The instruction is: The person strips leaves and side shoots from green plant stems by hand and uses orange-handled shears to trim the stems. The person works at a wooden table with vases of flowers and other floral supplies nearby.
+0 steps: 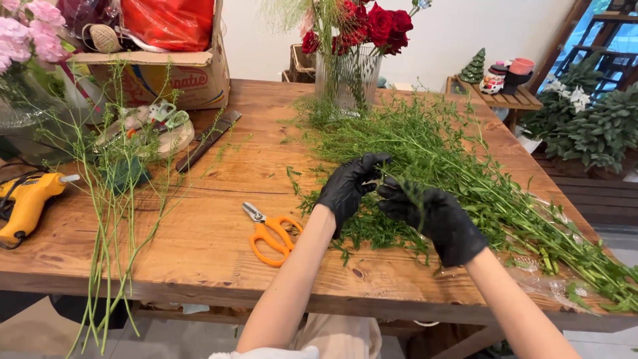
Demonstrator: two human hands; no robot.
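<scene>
Both gloved hands, left & right, prob. pinching greenery.

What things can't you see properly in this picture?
Head view only:
- Left hand and right hand: whatever they pinch is hidden by gloves and the green stems.
- Yellow glue gun: cut off by the left edge.
- Glass vase: its base is hidden by greenery.
- Shelf ornaments: too small.

A wooden table carries green sprigs, orange scissors, a glue gun and a cardboard box.
</scene>
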